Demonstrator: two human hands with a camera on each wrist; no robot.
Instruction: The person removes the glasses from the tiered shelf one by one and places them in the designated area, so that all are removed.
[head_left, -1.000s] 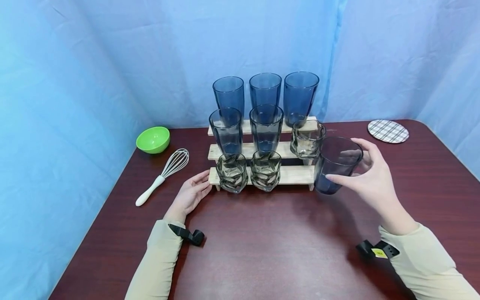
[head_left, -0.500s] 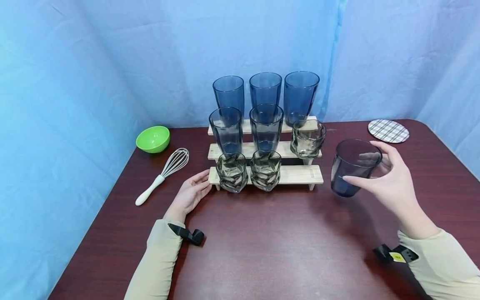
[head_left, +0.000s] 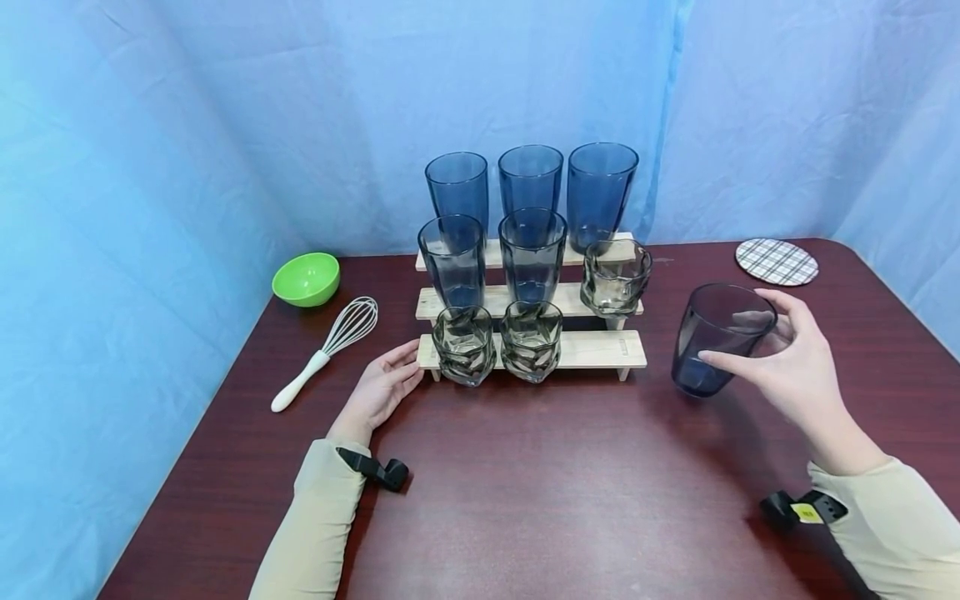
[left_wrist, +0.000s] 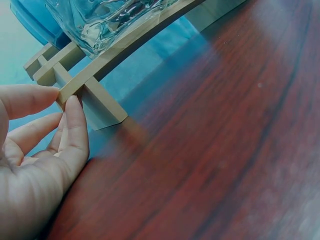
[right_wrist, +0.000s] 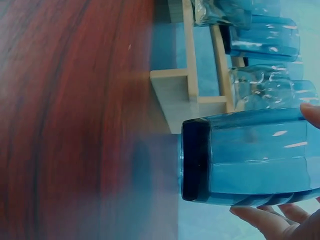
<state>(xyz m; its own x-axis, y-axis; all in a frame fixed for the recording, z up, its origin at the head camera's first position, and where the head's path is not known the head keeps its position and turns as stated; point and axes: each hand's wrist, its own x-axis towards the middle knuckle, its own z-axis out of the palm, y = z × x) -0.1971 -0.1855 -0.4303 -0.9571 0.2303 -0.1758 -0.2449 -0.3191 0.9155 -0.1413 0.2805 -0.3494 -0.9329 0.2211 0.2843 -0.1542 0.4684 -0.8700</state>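
My right hand (head_left: 798,379) grips a tall dark-blue glass tumbler (head_left: 716,350) by its upper sides, thumb on the near side and fingers behind. The tumbler is upright, slightly tilted, right of the three-tier wooden rack (head_left: 596,350); in the right wrist view its base (right_wrist: 196,160) hangs over the table. My left hand (head_left: 377,393) pinches the left end of the rack's lowest tier, thumb on top and a finger underneath in the left wrist view. Two short faceted glasses (head_left: 532,342) stand on that tier. The middle tier bears two tall tumblers (head_left: 453,262) and one short glass (head_left: 617,279).
Three taller blue tumblers (head_left: 602,196) fill the top tier. A green bowl (head_left: 306,281) and a white-handled whisk (head_left: 322,357) lie at the left. A round plaid coaster (head_left: 776,262) is at the back right. Blue curtains (head_left: 480,75) hang around the table (head_left: 525,500).
My right hand has moved rightward with the tumbler, away from the rack's lower right end, which now shows fully. My left hand has stayed in place.
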